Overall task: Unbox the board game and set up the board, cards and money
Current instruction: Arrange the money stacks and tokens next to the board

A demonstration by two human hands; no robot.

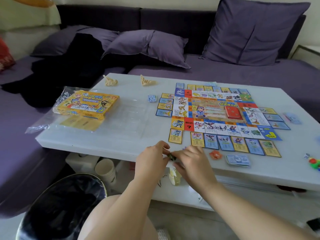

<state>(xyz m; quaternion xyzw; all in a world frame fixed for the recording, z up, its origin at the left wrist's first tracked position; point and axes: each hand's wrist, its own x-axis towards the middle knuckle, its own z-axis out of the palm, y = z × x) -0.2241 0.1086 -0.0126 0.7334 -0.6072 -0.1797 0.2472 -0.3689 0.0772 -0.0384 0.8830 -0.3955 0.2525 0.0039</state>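
The game board (pixel 216 110) lies unfolded on the right half of the white table (pixel 107 141), ringed by blue and yellow property cards (pixel 237 144). A red card deck (pixel 232 112) sits on the board's centre. A stack of blue money (pixel 238 160) and an orange die (pixel 215 154) lie near the front edge. At that edge my left hand (pixel 152 157) and my right hand (pixel 192 161) together pinch a small dark game piece (pixel 172 156); what it is stays unclear. The yellow game box (pixel 86 104) stands at the table's left.
A clear plastic insert tray (pixel 131 116) and plastic wrap (pixel 43 122) lie by the box. Two crumpled tissues (pixel 149 82) sit at the far edge. Small coloured figures (pixel 314 162) lie far right. A black-lined bin (pixel 62 205) and paper cups (pixel 105 170) stand below the table; a purple sofa behind.
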